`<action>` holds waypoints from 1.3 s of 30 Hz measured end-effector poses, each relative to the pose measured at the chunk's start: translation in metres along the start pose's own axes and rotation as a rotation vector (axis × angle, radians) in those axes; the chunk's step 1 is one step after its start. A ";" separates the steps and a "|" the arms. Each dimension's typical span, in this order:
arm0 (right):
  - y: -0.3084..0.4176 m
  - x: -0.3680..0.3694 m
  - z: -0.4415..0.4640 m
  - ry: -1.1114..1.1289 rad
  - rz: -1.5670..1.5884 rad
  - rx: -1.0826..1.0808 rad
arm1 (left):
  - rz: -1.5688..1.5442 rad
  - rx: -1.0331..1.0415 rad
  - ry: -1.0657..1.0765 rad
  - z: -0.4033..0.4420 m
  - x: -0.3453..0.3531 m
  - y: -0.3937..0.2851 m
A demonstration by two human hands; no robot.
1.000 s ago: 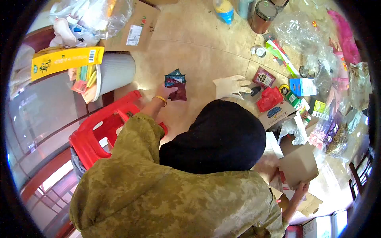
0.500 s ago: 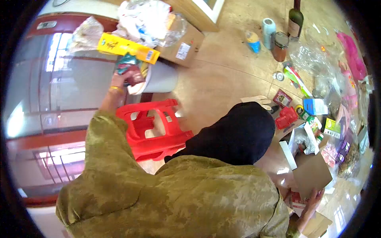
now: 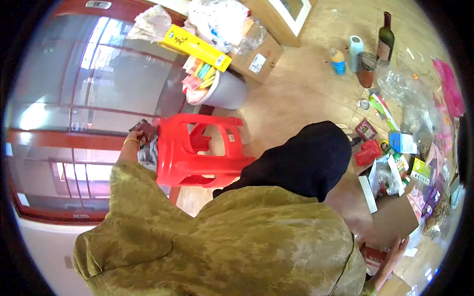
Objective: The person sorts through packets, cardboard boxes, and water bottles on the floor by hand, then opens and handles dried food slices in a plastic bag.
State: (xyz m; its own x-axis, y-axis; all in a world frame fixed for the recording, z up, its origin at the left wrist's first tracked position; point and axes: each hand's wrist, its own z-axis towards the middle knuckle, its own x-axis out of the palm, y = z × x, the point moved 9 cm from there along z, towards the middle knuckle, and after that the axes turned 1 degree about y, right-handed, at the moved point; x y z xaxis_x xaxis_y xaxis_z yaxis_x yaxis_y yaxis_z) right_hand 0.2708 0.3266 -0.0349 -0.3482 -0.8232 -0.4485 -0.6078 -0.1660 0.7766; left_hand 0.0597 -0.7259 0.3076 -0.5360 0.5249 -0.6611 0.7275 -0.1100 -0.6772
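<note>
Dark packets (image 3: 147, 129) in left hand (image 3: 135, 136), beside stool (image 3: 170, 150).

We count two hands, the left (image 3: 137, 136) and the right (image 3: 398, 246), and one bracelet (image 3: 131, 140). We find one stool (image 3: 169, 143), one bin (image 3: 231, 91), one green bottle (image 3: 386, 40), one jar (image 3: 367, 74), one yellow box (image 3: 195, 48), one blue box (image 3: 399, 142) and one magenta bag (image 3: 448, 89). We cannot tell how many packets (image 3: 144, 127) the left hand bunches together.

Maroon packets (image 3: 147, 129), red stool (image 3: 171, 155), mottled-olive garment (image 3: 232, 232)
</note>
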 end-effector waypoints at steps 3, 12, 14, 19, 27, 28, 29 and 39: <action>0.020 -0.002 0.000 -0.063 -0.040 -0.027 | -0.198 -0.010 0.005 0.002 -0.017 -0.009; 0.059 0.011 0.004 -0.003 -0.102 -0.042 | -0.435 0.160 -0.008 0.026 -0.003 -0.030; 0.062 0.016 0.001 0.048 -0.046 -0.023 | -0.323 0.170 0.217 0.021 0.059 -0.059; 0.046 0.016 0.001 0.086 0.037 0.045 | -0.131 -0.059 0.262 0.064 0.179 -0.053; 0.067 0.015 -0.014 -0.070 0.068 0.056 | 0.571 0.670 -0.610 0.004 0.259 -0.091; 0.072 0.016 -0.016 -0.111 0.092 0.062 | 0.383 0.598 -0.597 -0.004 0.261 -0.083; 0.079 0.018 -0.017 -0.113 0.081 0.068 | 0.360 0.549 -0.554 0.015 0.268 -0.071; 0.057 0.018 -0.030 -0.140 0.035 0.218 | 0.356 0.511 -0.532 0.038 0.301 -0.072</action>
State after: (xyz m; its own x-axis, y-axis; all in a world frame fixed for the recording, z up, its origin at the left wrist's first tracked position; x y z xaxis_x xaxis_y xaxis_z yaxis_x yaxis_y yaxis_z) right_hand 0.2517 0.2862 0.0143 -0.4582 -0.7403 -0.4919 -0.7276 -0.0055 0.6860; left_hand -0.1709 -0.5922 0.1448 -0.5346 -0.0706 -0.8421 0.6764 -0.6332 -0.3763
